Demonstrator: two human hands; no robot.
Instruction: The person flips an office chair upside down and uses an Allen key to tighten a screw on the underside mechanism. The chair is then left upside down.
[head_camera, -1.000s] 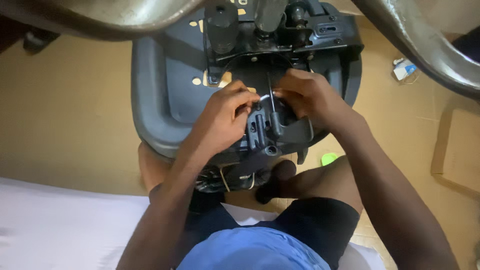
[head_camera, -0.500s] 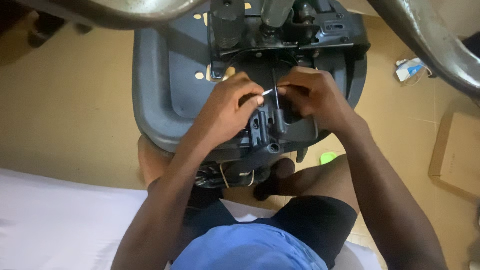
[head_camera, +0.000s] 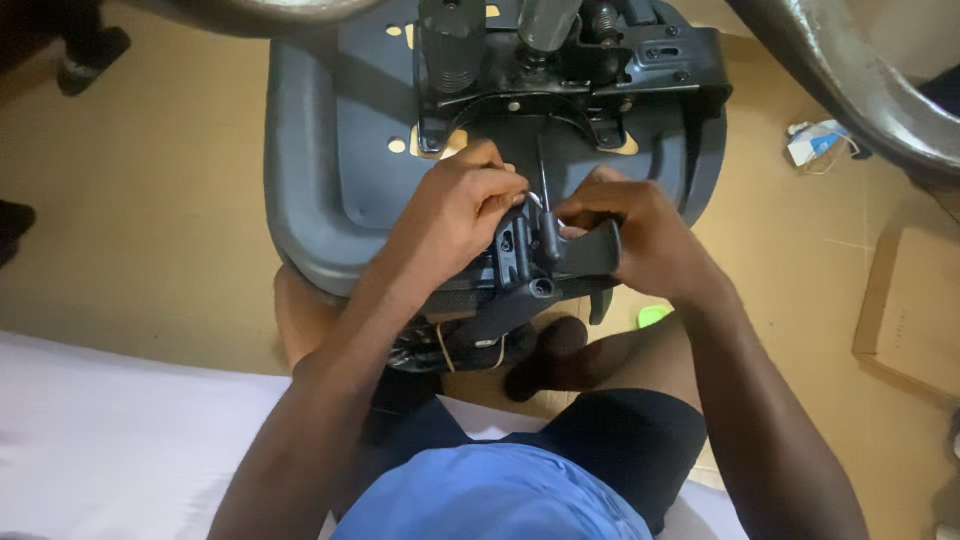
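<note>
As our view had drawn closer, we kept our left hand (head_camera: 462, 212) and right hand (head_camera: 632, 232) clenched on the black plastic bracket (head_camera: 545, 250), at six o'clock beneath the upturned grey chair seat (head_camera: 320, 150).

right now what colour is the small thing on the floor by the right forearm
Bright green, seen in the head view.

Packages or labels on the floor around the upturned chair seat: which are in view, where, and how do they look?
Cardboard box: right edge of the floor, flat, plain brown.
Small packet: on the floor right of the chair seat, crumpled, white and blue, print too small to tell.
No signs or screens in view.
</note>
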